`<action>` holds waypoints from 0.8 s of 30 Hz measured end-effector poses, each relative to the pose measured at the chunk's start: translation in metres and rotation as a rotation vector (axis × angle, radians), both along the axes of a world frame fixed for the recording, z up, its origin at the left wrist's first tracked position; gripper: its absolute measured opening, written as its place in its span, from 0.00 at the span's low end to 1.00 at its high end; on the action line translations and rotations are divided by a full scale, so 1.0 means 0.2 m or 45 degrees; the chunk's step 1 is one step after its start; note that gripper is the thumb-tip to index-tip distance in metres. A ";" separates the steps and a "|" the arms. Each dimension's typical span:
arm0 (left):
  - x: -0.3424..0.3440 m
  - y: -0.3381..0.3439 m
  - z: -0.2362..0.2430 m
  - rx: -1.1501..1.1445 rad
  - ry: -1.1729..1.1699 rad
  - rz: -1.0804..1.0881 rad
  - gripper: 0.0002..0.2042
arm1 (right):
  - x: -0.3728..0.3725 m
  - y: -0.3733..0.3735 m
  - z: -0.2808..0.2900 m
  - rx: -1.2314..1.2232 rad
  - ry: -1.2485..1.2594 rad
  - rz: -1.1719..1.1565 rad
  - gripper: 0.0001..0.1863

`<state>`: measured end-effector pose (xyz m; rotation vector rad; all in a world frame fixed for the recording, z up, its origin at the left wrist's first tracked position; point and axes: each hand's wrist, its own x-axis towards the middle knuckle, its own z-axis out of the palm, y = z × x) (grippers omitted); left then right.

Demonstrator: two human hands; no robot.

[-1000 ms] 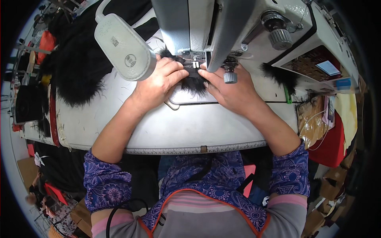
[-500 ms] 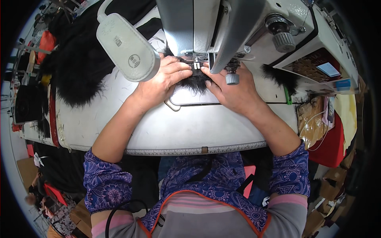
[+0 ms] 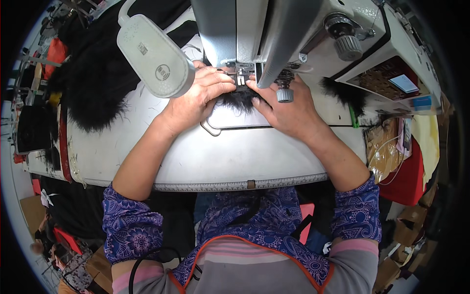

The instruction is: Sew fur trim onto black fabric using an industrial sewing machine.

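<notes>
A small piece of black furry fabric lies under the presser foot of a white sewing machine. My left hand presses its left side, fingers close together and tips right beside the foot. On the other side, my right hand has the fabric's right edge at its thumb and forefinger. Its other fingers are partly hidden behind the machine's tension knob. Loose fur hangs toward me between the two hands. How much fabric lies beneath my fingers is hidden.
A white lamp head hangs over my left wrist. More black furry fabric is heaped at the left, and another tuft lies right of my right hand. A measuring tape runs along the table's front edge. Red cloth hangs at the right.
The furry fabric has shifted slightly away from me under the presser foot, so less of its flat dark part shows. Both hands stay on it, and the whole view has shifted a little.
</notes>
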<state>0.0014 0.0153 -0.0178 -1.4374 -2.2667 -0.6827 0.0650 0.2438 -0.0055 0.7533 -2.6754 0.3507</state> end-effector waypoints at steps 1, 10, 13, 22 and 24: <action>0.00 0.00 0.00 0.008 -0.034 0.010 0.14 | 0.00 0.00 0.01 0.002 -0.058 -0.027 0.20; 0.00 0.00 0.03 -0.028 -0.165 -0.071 0.13 | -0.02 0.02 0.00 -0.077 -0.069 0.021 0.18; 0.00 -0.02 0.06 -0.068 -0.154 0.027 0.13 | -0.03 0.03 -0.02 -0.108 0.009 0.065 0.16; 0.06 0.06 0.03 -0.045 0.276 -0.212 0.13 | -0.02 0.01 -0.05 -0.221 0.110 0.355 0.13; 0.06 0.04 0.07 -0.048 0.225 -0.158 0.13 | -0.01 0.02 -0.02 -0.178 0.135 0.303 0.13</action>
